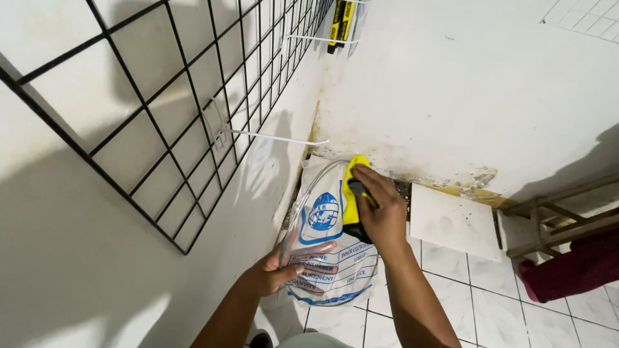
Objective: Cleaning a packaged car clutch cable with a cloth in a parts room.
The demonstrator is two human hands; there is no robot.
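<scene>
In the head view, the person is looking down into a room corner where two white walls are meeting a white tiled floor (490,290).

The left hand (284,267) is reaching in from below with its fingers (316,250) spread fairly wide and lying flat against the front of a clear plastic bag (329,258) printed in blue and white. The bag is standing upright in the corner, leaning against the wall, and a clear, hoop-like edge is curving around its left side.

The right hand (382,212) is curling closed around a yellow and black tool (353,193), gripping its dark lower part while the yellow upper part is sticking out above the knuckles. The tool is lying against the upper right of the bag, its yellow tip near the stained base of the wall. Whether it is a cutter or a scraper cannot be told.

On the left wall a black wire grid panel (161,129) is hanging, with a white hook (277,137) jutting out from it. Higher up, yellow and black packaged items (342,22) are hanging from another hook. To the right, a loose white tile (454,222) is leaning against the wall's base, and beyond it a wooden frame (561,216) is standing beside a dark red cloth (574,270).
</scene>
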